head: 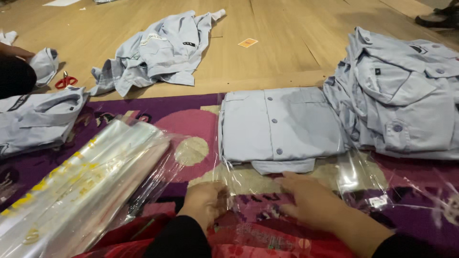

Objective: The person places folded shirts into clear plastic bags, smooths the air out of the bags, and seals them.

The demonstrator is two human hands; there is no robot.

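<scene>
Clear bag [287, 191] flap pinched by left hand [205, 203], pressed flat by open right hand [311, 200]; folded grey shirt [279, 124] inside; orange card [247, 43] far.

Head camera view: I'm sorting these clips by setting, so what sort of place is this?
Probably a home floor used for packing garments: a folded shirt in a clear bag, a stack of bags, shirts piled on a purple rug.

My left hand [206, 203] curls under; its fingertips are hidden. Sleeves cut off at bottom edge. Bag stack [81, 186], left of my fingers, runs out of frame. Shirt pile [401, 95], far right, is cropped. Shoe [437, 19] beyond is cut off. Someone's arm [14, 71], far left, is mostly out of frame.
</scene>
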